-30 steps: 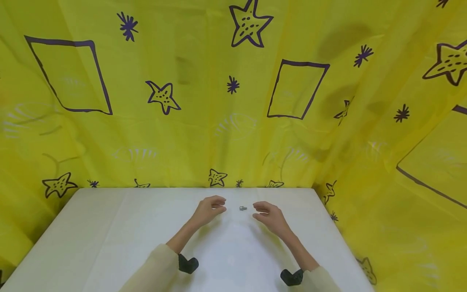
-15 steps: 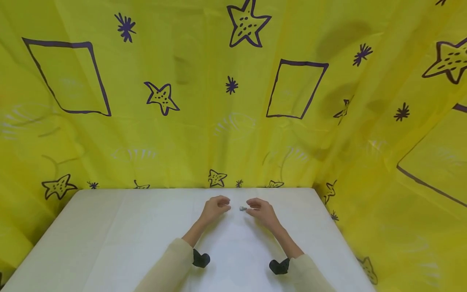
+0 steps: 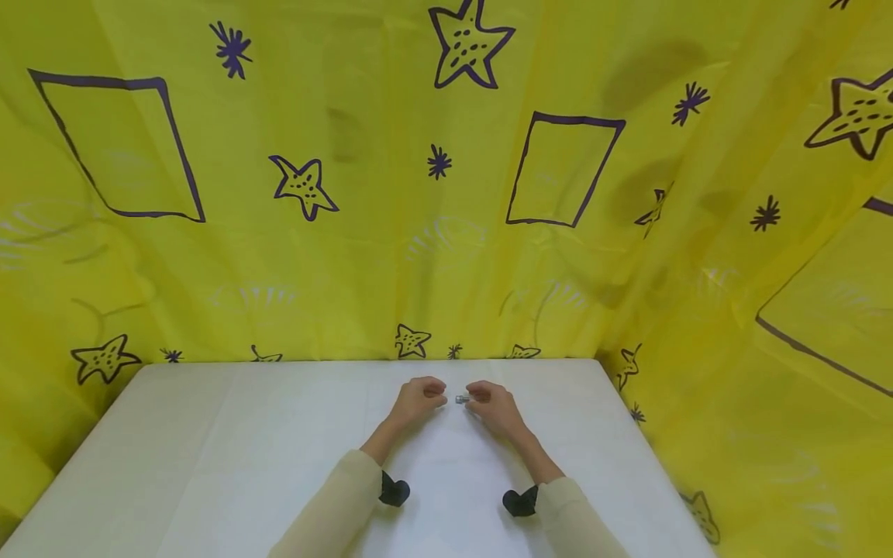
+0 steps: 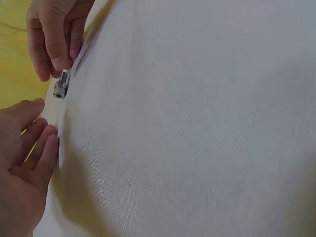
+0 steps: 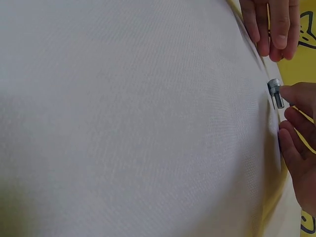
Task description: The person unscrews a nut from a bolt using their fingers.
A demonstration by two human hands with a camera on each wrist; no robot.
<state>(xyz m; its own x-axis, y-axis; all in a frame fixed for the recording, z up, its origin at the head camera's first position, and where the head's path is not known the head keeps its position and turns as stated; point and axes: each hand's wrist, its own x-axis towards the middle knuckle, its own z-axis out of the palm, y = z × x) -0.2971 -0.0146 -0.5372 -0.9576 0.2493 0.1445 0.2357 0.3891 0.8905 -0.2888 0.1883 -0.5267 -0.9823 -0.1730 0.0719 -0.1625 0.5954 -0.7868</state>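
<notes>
A small silver socket-head bolt point(image 3: 462, 399) lies on the white table between my two hands, its head toward the left and its threaded shank toward the right. My right hand point(image 3: 494, 407) is closest, its thumb tip beside the shank; in the right wrist view the thumb point(image 5: 298, 95) overlaps part of the bolt point(image 5: 274, 88). Whether it touches is unclear. The other fingers are loosely bent, apart from the bolt. My left hand point(image 3: 418, 399) hovers just left of the bolt head, fingers loosely bent around nothing. From the left wrist, the bolt point(image 4: 60, 89) shows its hex socket.
The white-covered table point(image 3: 209, 465) reaches back to a yellow curtain point(image 3: 391, 256) printed with starfish. More curtain hangs at the right side. A dark wrist mount point(image 3: 394, 490) is on the left wrist, and another dark mount point(image 3: 520, 502) is on the right.
Both hands have come inward toward the bolt. The right thumb has gone from a gap away to beside the shank. The bolt has stayed in about the same place on the table.
</notes>
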